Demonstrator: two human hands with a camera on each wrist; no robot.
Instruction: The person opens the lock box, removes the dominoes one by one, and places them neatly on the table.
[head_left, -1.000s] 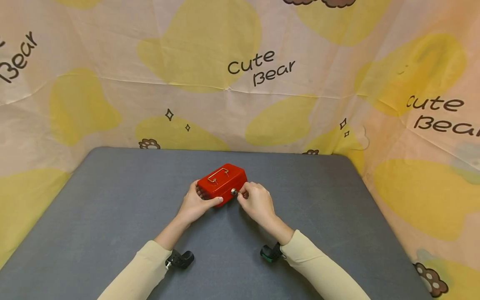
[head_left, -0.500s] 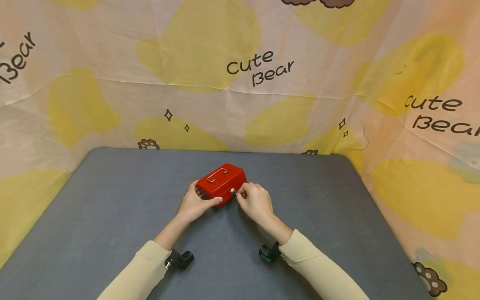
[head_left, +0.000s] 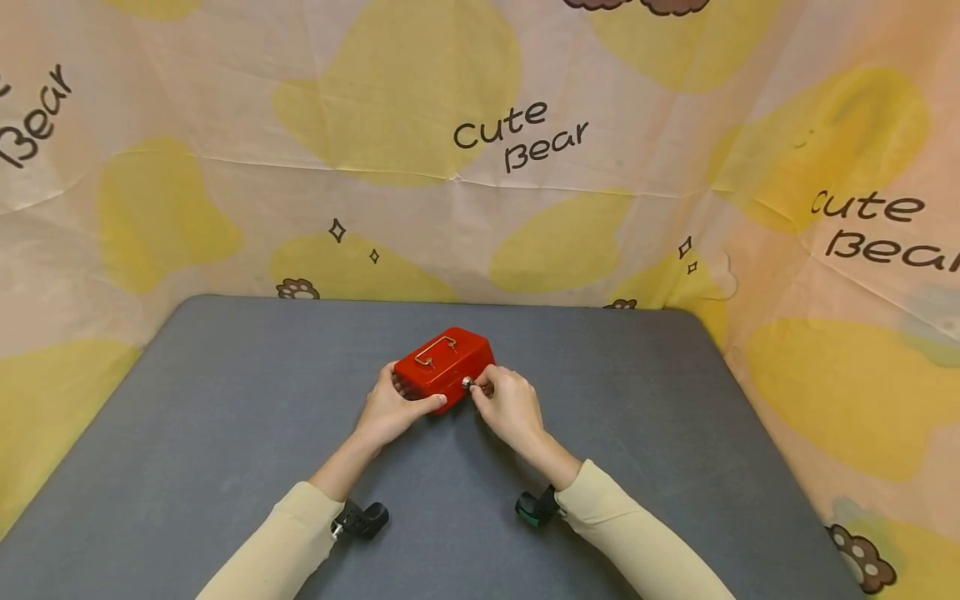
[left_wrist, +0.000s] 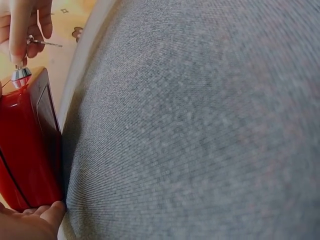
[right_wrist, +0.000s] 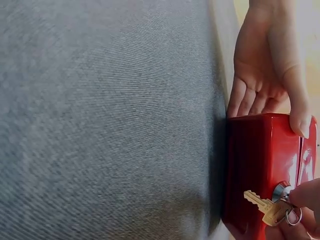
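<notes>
A red metal cash box with a folding handle on its lid sits closed on the table, turned at an angle. My left hand grips its left end, the thumb lying on the front face and the fingers round the far side. At the silver lock cylinder on the front, my right hand pinches a key, mostly hidden by the fingertips. A second, brass-coloured key hangs beside it on a small ring. How deep the pinched key sits in the lock cannot be seen.
The box rests on a grey cloth-covered table with rounded back corners. A patterned fabric backdrop rises behind and along the sides. Black devices are strapped to the left wrist and right wrist.
My right fingers have moved slightly left, closer to the lock, and less of the key shows between them and the cylinder. The left hand and the box have stayed put.
</notes>
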